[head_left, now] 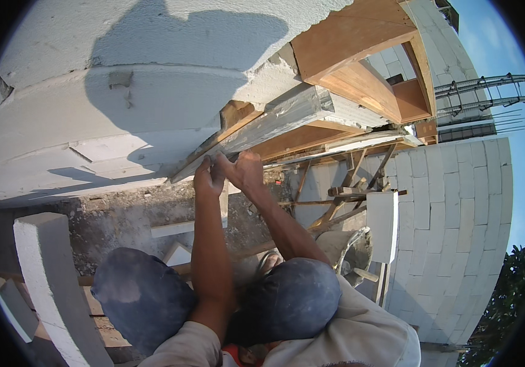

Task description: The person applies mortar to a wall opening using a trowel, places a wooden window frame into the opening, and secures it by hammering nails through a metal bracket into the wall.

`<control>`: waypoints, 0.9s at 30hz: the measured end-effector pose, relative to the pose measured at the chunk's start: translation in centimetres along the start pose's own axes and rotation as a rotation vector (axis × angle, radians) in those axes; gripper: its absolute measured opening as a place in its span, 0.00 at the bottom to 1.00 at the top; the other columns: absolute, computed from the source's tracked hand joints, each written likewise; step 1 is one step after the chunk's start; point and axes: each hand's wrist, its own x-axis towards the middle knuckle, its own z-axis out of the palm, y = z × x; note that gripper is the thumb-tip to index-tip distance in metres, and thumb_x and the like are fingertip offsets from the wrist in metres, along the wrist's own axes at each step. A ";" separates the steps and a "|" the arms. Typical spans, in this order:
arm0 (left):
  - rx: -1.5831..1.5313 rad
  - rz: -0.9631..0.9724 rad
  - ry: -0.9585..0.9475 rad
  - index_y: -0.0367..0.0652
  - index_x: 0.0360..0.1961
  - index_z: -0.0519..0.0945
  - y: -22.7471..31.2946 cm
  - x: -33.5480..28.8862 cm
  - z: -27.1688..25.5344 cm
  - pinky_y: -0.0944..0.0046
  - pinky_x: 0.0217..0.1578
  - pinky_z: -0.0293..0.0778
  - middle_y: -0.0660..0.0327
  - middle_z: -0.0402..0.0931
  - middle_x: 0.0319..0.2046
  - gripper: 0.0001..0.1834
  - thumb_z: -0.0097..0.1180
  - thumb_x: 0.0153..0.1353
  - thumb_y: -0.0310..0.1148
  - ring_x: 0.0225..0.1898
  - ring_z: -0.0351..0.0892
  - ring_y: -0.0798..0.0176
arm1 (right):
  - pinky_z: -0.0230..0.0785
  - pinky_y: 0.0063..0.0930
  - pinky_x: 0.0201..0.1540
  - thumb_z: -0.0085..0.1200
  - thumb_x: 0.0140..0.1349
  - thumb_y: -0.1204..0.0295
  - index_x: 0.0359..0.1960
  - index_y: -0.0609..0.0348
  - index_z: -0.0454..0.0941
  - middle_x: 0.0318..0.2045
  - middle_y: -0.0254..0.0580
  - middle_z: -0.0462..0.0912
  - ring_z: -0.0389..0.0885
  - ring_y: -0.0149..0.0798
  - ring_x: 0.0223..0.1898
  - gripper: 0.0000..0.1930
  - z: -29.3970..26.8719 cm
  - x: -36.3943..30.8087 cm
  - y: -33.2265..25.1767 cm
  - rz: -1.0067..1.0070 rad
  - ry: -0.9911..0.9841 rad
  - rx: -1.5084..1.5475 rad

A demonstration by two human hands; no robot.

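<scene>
My left hand (206,177) and my right hand (247,171) meet close together at the lower edge of a grey-streaked board (262,128). That board juts out along the base of the white block wall (170,92). The fingers of both hands are bent inward, and whatever is between them is too small or hidden to name. Just above the hands, a thin wooden strip (225,136) runs along the wall and the board. A brown wooden frame (360,79) stands in the wall to the right of the board.
A loose white block (45,275) stands at left, another (382,226) at right. A mortar bucket (342,251) with a handled tool sits beside my right knee. Wooden props (351,177) rise behind it. Rubble-strewn ground (134,214) lies below; rebar (483,95) sticks out at upper right.
</scene>
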 end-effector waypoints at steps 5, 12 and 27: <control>0.018 0.031 0.063 0.37 0.65 0.74 -0.3 0.6 0.2 0.55 0.51 0.89 0.53 0.81 0.51 0.19 0.53 0.80 0.37 0.51 0.86 0.55 | 0.82 0.51 0.41 0.65 0.61 0.42 0.35 0.71 0.88 0.30 0.67 0.88 0.89 0.65 0.34 0.33 0.3 -0.1 0.1 -0.015 0.021 0.078; 0.013 0.015 -0.002 0.38 0.63 0.75 -0.7 1.1 -0.2 0.55 0.52 0.88 0.53 0.81 0.51 0.17 0.52 0.81 0.35 0.50 0.86 0.55 | 0.81 0.54 0.48 0.65 0.61 0.42 0.44 0.71 0.86 0.35 0.68 0.88 0.89 0.68 0.40 0.35 0.2 0.1 0.2 -0.033 0.076 0.042; 0.066 0.089 -0.250 0.36 0.65 0.71 -2.1 -9.4 9.4 0.55 0.58 0.83 0.52 0.77 0.57 0.20 0.51 0.81 0.38 0.57 0.80 0.54 | 0.82 0.53 0.43 0.65 0.62 0.46 0.49 0.73 0.83 0.31 0.66 0.89 0.89 0.67 0.35 0.34 -10.6 -0.7 -4.1 0.017 0.138 0.141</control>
